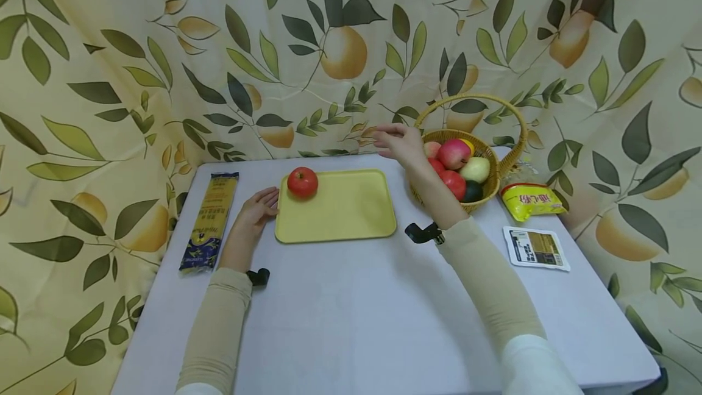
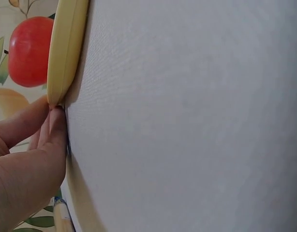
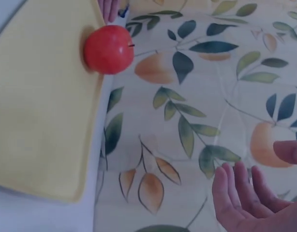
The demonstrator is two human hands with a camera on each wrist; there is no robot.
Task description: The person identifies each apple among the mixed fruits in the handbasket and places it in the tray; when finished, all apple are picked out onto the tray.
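My left hand (image 1: 256, 209) is at the left edge of a yellow rectangular tray (image 1: 351, 215), its thumb and fingertips right at the rim. In the left wrist view, the thumb (image 2: 27, 121) lies above the other fingers beside the tray's edge (image 2: 66, 58). A red apple (image 1: 302, 183) sits in the tray's upper left corner. My right hand (image 1: 400, 144) is raised between the tray and the wicker basket (image 1: 490, 197), fingers apart and loosely bent, holding nothing. Several fruits, among them a pinkish-red one (image 1: 454, 153) and a pale green one (image 1: 475, 170), fill the basket.
A long yellow and blue packet (image 1: 211, 221) lies left of my left hand. Right of the basket are a bright yellow packet (image 1: 531, 201) and a white flat pouch (image 1: 535, 248). A patterned curtain (image 1: 230, 47) hangs behind the white-covered table (image 1: 340, 316).
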